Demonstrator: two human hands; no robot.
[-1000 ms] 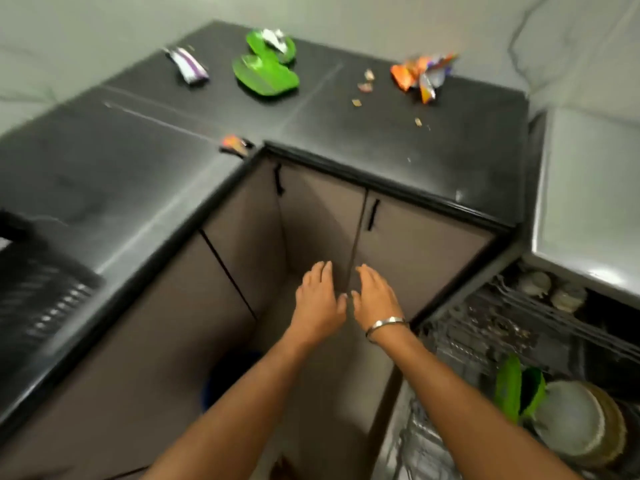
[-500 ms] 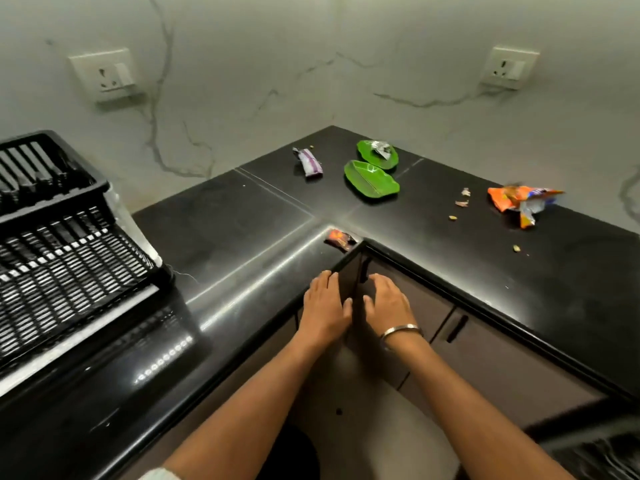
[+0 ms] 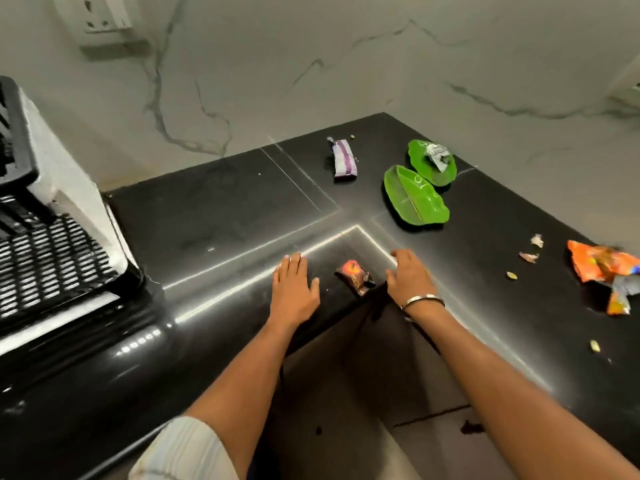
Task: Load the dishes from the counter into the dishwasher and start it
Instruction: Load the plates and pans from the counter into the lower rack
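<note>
Two green leaf-shaped dishes lie near the corner of the black counter: the nearer dish holds nothing, the farther dish carries a crumpled silver wrapper. My left hand hovers flat over the counter's inner corner with straight fingers. My right hand is to its right, fingers loosely bent, a metal bangle on the wrist. Both hands hold nothing. A small red-orange wrapper lies between them at the counter edge. The dishwasher is out of view.
A black dish rack stands on the left. A purple wrapper lies beside the dishes. Torn orange packets and scattered crumbs sit at the right. A wall socket is at upper left. Cabinet fronts drop below the counter corner.
The view rose from the cabinets and open dishwasher up to the counter corner. Both hands moved forward over the counter edge and spread apart, either side of the small wrapper.
</note>
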